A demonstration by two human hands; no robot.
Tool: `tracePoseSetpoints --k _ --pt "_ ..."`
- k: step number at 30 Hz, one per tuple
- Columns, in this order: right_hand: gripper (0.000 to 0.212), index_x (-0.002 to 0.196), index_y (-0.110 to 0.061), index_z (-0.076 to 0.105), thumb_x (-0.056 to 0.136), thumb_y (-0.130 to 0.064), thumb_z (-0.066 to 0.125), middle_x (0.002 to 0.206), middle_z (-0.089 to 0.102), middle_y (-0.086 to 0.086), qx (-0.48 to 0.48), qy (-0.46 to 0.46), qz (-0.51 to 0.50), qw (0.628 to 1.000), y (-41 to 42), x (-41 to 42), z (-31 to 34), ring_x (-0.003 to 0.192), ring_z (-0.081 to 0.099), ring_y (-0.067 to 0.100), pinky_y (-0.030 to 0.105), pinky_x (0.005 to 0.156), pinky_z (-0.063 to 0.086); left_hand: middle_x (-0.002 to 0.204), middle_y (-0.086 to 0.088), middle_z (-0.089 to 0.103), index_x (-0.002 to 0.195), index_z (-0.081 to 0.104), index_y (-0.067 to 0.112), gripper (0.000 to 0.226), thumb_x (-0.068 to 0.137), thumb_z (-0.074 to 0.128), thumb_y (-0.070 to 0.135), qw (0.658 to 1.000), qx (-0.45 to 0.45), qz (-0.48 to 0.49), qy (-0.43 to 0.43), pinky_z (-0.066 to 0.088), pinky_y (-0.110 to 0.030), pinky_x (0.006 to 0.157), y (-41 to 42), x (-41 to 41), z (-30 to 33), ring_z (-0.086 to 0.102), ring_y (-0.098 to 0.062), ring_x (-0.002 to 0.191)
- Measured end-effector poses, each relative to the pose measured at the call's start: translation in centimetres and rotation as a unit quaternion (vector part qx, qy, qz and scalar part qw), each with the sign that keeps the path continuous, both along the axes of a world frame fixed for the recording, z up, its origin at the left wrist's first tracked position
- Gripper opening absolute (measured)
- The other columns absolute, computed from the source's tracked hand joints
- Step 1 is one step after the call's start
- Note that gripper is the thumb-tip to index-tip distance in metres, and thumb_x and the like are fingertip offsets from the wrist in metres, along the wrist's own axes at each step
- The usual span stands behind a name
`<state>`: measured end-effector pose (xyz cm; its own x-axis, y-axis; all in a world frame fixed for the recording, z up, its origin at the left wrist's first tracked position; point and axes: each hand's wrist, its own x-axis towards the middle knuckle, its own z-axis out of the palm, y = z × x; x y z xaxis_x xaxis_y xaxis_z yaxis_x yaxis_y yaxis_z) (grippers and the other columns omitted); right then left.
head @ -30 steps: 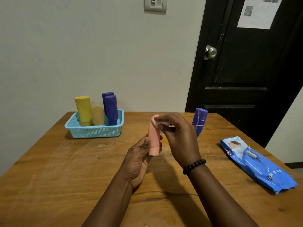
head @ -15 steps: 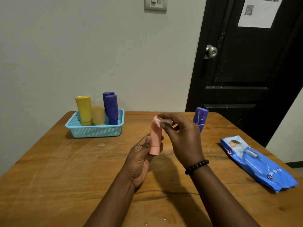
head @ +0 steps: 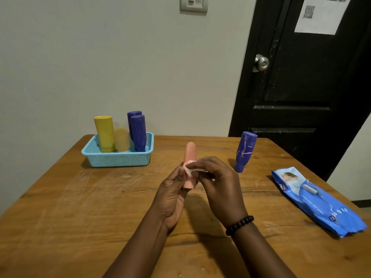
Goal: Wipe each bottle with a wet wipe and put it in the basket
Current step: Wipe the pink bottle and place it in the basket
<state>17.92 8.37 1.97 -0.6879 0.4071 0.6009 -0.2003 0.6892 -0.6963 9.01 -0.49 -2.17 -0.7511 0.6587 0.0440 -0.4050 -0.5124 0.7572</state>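
Note:
My left hand [head: 170,195] holds a pink bottle [head: 190,152] upright above the middle of the table. My right hand [head: 218,185] presses a small white wet wipe [head: 193,169] against the bottle's middle. The bottle's rounded top shows above the wipe and its lower end shows below my fingers. A blue mesh basket [head: 118,159] stands at the far left with a yellow bottle [head: 104,133], a pale yellow bottle [head: 121,139] and two purple bottles [head: 138,131] in it. Another purple bottle [head: 245,150], streaked with white, stands cap-down on the table right of my hands.
A blue pack of wet wipes [head: 315,199] lies near the right edge of the wooden table [head: 70,213]. A grey wall is behind the table, and a black door [head: 301,77] with a round knob is at the back right.
My right hand has slid the wipe down from the pink bottle's top to its middle, baring the rounded top. The left hand keeps its hold.

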Motion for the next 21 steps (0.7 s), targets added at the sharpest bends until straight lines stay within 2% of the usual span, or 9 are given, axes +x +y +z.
tracePoseSetpoints --k 3,5,8,11,14,17,21 --pt "0.029 0.096 -0.023 0.074 0.084 0.003 0.067 0.102 0.067 -0.013 -0.030 -0.053 0.032 0.998 0.3 0.4 -0.1 0.099 0.061 -0.001 0.017 0.083 0.053 0.111 -0.016 0.072 0.127 0.059 0.000 0.051 0.084 0.059 0.027 0.999 0.007 0.005 -0.036 0.058 -0.031 0.085 -0.1 -0.2 0.1 0.069 -0.020 0.099" --pt "0.024 0.094 -0.023 0.075 0.084 -0.001 0.068 0.098 0.069 -0.011 -0.069 -0.083 0.056 0.993 0.8 1.0 -0.1 0.096 0.062 0.000 0.022 0.083 0.054 0.110 -0.015 0.073 0.132 0.055 0.001 0.054 0.084 0.060 0.025 0.999 0.013 0.005 -0.041 0.060 -0.029 0.077 -0.2 -0.5 0.3 0.072 -0.020 0.098" --pt "0.021 0.096 -0.026 0.074 0.088 -0.008 0.065 0.100 0.069 -0.015 -0.152 -0.069 0.032 0.985 1.9 1.8 0.2 0.095 0.062 0.000 0.029 0.083 0.056 0.109 -0.013 0.074 0.130 0.057 0.008 0.045 0.086 0.061 0.016 0.999 0.027 -0.008 -0.034 0.060 -0.029 0.072 -0.4 -0.9 0.8 0.073 -0.020 0.097" --pt "0.022 0.099 -0.029 0.071 0.090 -0.012 0.063 0.099 0.066 -0.022 -0.173 -0.035 0.004 0.984 2.4 1.6 1.0 0.094 0.060 -0.002 0.029 0.081 0.056 0.118 -0.015 0.071 0.136 0.055 0.012 0.052 0.085 0.063 0.017 0.999 0.023 -0.011 -0.025 0.059 -0.028 0.074 -0.3 -0.8 0.9 0.072 -0.017 0.099" --pt "0.023 0.107 -0.029 0.068 0.092 -0.013 0.061 0.105 0.063 -0.020 -0.098 -0.011 -0.010 0.995 2.3 0.8 2.0 0.099 0.057 -0.005 0.020 0.080 0.052 0.118 -0.014 0.072 0.136 0.054 0.021 0.049 0.088 0.062 0.020 1.000 0.011 -0.018 -0.005 0.058 -0.028 0.071 -0.3 -0.6 1.0 0.072 -0.014 0.099" --pt "0.031 0.115 -0.029 0.064 0.092 -0.009 0.061 0.116 0.057 -0.014 0.021 -0.012 -0.037 0.999 2.1 -0.5 2.9 0.104 0.054 -0.003 0.011 0.082 0.049 0.113 -0.003 0.073 0.135 0.058 0.027 0.047 0.089 0.063 0.026 0.999 -0.019 -0.012 0.030 0.055 -0.031 0.073 -0.3 -0.4 1.0 0.067 -0.014 0.102" --pt "0.032 0.116 -0.022 0.066 0.090 -0.003 0.061 0.112 0.056 -0.007 0.115 -0.029 -0.081 0.990 1.9 -2.2 3.5 0.100 0.052 0.000 0.004 0.076 0.044 0.112 -0.011 0.066 0.135 0.057 0.022 0.044 0.093 0.057 0.032 1.000 -0.024 -0.012 0.003 0.054 -0.035 0.079 -0.1 -0.2 0.9 0.060 -0.018 0.101"
